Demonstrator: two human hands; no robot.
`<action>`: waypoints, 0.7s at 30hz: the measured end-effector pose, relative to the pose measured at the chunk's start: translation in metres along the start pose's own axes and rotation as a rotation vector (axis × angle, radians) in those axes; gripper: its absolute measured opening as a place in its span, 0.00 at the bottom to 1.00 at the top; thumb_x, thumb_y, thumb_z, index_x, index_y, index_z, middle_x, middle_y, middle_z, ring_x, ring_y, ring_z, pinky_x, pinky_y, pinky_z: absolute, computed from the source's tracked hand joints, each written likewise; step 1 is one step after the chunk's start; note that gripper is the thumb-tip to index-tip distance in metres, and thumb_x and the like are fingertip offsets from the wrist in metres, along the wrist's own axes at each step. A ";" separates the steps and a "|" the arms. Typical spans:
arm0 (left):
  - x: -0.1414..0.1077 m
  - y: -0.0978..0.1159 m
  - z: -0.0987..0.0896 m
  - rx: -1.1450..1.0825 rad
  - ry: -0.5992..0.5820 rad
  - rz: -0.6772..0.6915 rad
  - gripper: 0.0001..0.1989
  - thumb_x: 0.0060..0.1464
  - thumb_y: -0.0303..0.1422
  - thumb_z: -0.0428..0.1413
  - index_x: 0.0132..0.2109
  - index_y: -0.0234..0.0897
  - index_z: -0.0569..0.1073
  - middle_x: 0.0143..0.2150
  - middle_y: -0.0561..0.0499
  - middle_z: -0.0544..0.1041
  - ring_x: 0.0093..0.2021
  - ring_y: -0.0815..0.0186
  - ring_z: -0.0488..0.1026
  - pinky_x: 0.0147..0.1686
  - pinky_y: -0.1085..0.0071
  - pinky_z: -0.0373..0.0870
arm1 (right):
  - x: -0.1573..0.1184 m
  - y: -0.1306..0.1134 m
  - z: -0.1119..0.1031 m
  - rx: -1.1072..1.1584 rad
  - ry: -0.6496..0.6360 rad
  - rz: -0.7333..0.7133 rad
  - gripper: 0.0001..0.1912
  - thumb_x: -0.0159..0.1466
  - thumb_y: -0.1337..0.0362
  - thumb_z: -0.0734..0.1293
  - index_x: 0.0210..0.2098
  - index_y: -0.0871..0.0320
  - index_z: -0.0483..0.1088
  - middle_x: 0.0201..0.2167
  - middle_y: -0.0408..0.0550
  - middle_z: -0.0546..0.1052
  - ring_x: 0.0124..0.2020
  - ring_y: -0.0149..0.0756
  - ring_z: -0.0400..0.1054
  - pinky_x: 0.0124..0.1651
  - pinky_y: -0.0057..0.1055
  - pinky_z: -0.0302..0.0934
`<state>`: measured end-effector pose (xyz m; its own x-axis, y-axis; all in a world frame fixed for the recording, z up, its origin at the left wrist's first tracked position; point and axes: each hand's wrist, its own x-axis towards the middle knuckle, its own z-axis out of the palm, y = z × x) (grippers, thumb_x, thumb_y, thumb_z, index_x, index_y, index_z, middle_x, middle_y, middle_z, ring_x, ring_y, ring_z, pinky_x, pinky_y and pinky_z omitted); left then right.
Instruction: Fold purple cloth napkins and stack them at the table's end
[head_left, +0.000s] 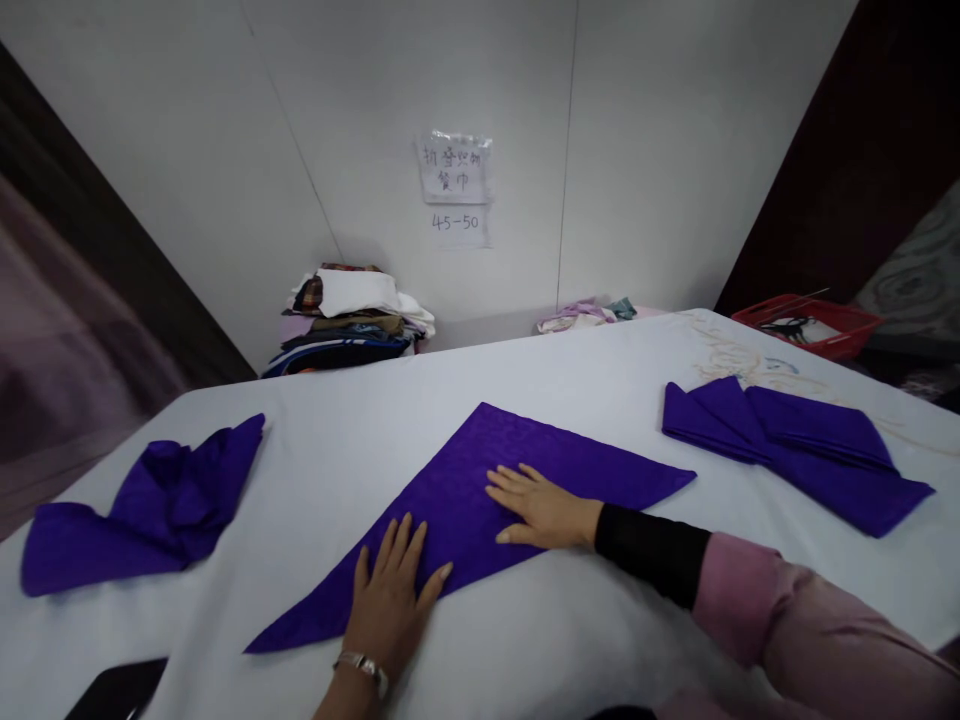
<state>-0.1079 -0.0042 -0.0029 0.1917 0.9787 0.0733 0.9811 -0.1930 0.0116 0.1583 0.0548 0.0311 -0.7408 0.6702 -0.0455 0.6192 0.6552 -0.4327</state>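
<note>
A purple cloth napkin (465, 480) lies on the white-covered table as a flat triangle, its peak pointing away from me and its long edge toward me. My left hand (394, 585), with a silver bracelet at the wrist, rests on the left half near the long edge, fingers spread. Across the middle lies my right hand (529, 508), palm down with fingers apart. Neither hand grips the fabric. To the left sits a crumpled purple napkin (172, 500), partly bunched up. Another purple napkin (795, 440), folded in overlapping layers, is on the right.
A dark flat object (116, 692) lies at the near left of the table (337, 420). Behind the far edge are a stack of folded clothes (349, 320), a smaller cloth pile (577, 315) and a red basket (840, 340). Handwritten paper signs (456, 185) hang on the wall.
</note>
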 end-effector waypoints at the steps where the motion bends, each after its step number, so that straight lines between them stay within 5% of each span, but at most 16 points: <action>1: 0.000 0.000 0.000 -0.003 -0.017 -0.004 0.32 0.55 0.49 0.43 0.62 0.36 0.58 0.65 0.44 0.54 0.65 0.56 0.49 0.60 0.48 0.47 | 0.007 -0.002 0.003 0.013 -0.024 -0.033 0.42 0.62 0.39 0.50 0.65 0.61 0.43 0.66 0.54 0.43 0.67 0.41 0.32 0.65 0.43 0.25; 4: -0.001 -0.001 0.001 -0.007 -0.025 0.001 0.32 0.56 0.48 0.43 0.62 0.36 0.57 0.65 0.44 0.54 0.65 0.55 0.49 0.60 0.47 0.47 | 0.015 0.014 0.004 -0.004 -0.053 -0.035 0.39 0.63 0.40 0.50 0.65 0.58 0.44 0.66 0.52 0.44 0.67 0.41 0.33 0.65 0.44 0.24; 7: -0.001 -0.002 0.002 -0.018 -0.036 0.007 0.32 0.56 0.49 0.42 0.63 0.37 0.57 0.65 0.44 0.53 0.66 0.55 0.48 0.60 0.47 0.47 | 0.002 0.052 -0.005 -0.069 -0.005 0.123 0.38 0.63 0.40 0.50 0.65 0.57 0.46 0.66 0.51 0.45 0.66 0.43 0.34 0.64 0.46 0.26; 14: -0.001 -0.003 0.006 -0.059 -0.015 0.008 0.32 0.56 0.50 0.43 0.62 0.37 0.57 0.65 0.44 0.55 0.65 0.54 0.48 0.60 0.46 0.47 | -0.092 0.142 -0.029 -0.253 0.164 0.637 0.34 0.65 0.45 0.50 0.62 0.60 0.53 0.64 0.57 0.51 0.65 0.48 0.42 0.61 0.52 0.42; 21: -0.004 -0.004 0.000 -0.126 0.015 0.046 0.33 0.55 0.50 0.44 0.63 0.40 0.55 0.65 0.44 0.55 0.65 0.55 0.49 0.61 0.48 0.45 | -0.171 0.143 -0.025 -0.296 0.325 0.643 0.28 0.64 0.48 0.52 0.51 0.61 0.67 0.51 0.59 0.70 0.53 0.47 0.62 0.56 0.39 0.55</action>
<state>-0.1122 -0.0074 -0.0033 0.2352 0.9676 0.0917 0.9601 -0.2460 0.1327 0.3800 0.0429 -0.0005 -0.1279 0.9886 0.0797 0.9788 0.1388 -0.1505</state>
